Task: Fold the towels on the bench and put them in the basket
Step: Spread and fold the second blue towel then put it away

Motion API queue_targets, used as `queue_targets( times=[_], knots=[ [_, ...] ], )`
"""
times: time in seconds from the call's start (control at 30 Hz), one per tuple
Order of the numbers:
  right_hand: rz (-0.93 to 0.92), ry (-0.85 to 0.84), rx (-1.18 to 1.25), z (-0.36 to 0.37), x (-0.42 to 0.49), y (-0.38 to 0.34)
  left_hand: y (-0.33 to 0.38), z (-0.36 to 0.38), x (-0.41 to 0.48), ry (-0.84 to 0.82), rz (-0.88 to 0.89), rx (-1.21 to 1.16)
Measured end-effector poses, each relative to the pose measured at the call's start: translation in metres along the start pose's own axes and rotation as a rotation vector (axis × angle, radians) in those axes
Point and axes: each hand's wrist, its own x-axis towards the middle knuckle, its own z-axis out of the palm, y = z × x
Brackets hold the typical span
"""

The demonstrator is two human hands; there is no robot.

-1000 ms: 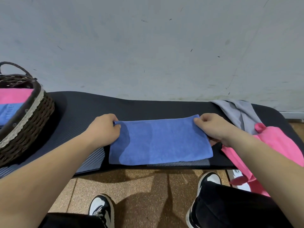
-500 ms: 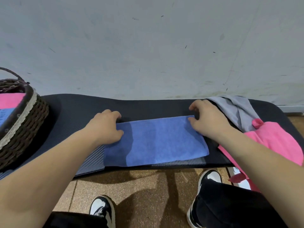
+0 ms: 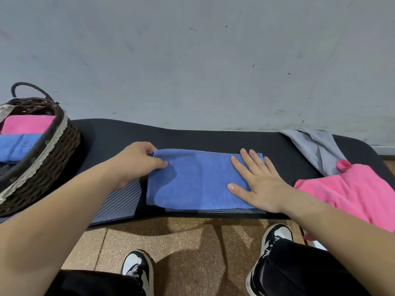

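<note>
Head view: left hand [image 3: 136, 163] pinches blue towel [image 3: 196, 180] corner; right hand [image 3: 256, 184] spread flat on it. Risk: layers slipping askew during the next fold.

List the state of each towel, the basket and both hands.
Blue towel: folded, lying flat on the bench.
Left hand: pinches its left end.
Right hand: flat, pressing its right end.
Pink towel: unfolded, bunched.
Grey towel: unfolded, bunched.
Basket: upright, folded towels inside.
</note>
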Motion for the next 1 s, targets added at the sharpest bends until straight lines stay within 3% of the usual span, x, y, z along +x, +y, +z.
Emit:
queue_targets(
  times=[0.1, 0.23, 0.33, 0.47, 0.63, 0.77, 1.0],
  knots=[
    [0.001, -0.008, 0.049, -0.007, -0.002, -0.007, -0.005, -0.001, -0.005, 0.061, 0.053, -0.152],
    [-0.014, -0.026, 0.101, -0.013, -0.007, -0.019, 0.002, 0.000, -0.010, 0.267, 0.155, 0.100],
    [0.004, 0.009, 0.152, -0.020, -0.007, -0.017, 0.021, 0.004, -0.015, 0.305, 0.183, 0.093],
    [0.063, 0.161, 0.320, -0.028, -0.004, 0.002, 0.060, 0.033, -0.022, 0.145, 0.164, -0.141],
    [0.127, 0.367, 0.504, -0.034, 0.003, 0.018, 0.099, 0.088, -0.020, -0.029, 0.177, -0.160],
    [0.171, 0.235, 0.940, -0.035, 0.004, 0.019, 0.118, 0.125, -0.014, -0.091, 0.199, -0.113],
    [0.223, 0.090, 1.059, -0.029, 0.007, 0.025, 0.113, 0.144, -0.011, -0.279, 0.109, -0.072]
  ],
)
